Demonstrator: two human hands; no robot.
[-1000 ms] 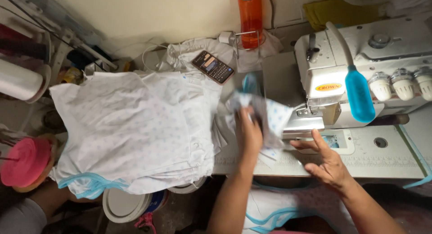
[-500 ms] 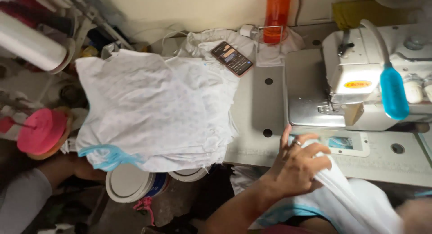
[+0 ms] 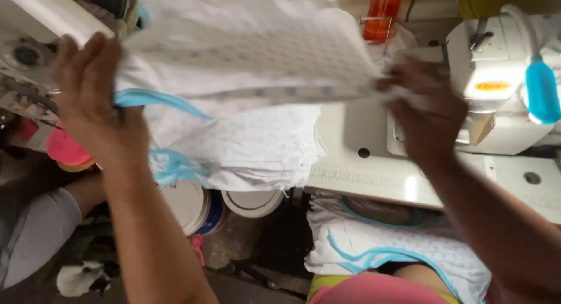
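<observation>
The left hand is closed on the left edge of a white dotted fabric garment with light-blue trim, which is held spread out and raised above the cream-coloured table. The right hand grips the right edge of the same garment, just in front of the white sewing machine; motion blur hides the exact finger positions, but the cloth is pinched in the grip. Beneath the raised garment, a stack of white dotted fabric pieces lies on the left part of the table, overhanging its front edge, with blue trim showing at its left side. A light-blue brush handle hangs against the machine. An orange bottle stands at the back of the table. Two round white lids sit below the table edge. More white fabric with blue binding rests on the lap. A pink round object is at the left.
</observation>
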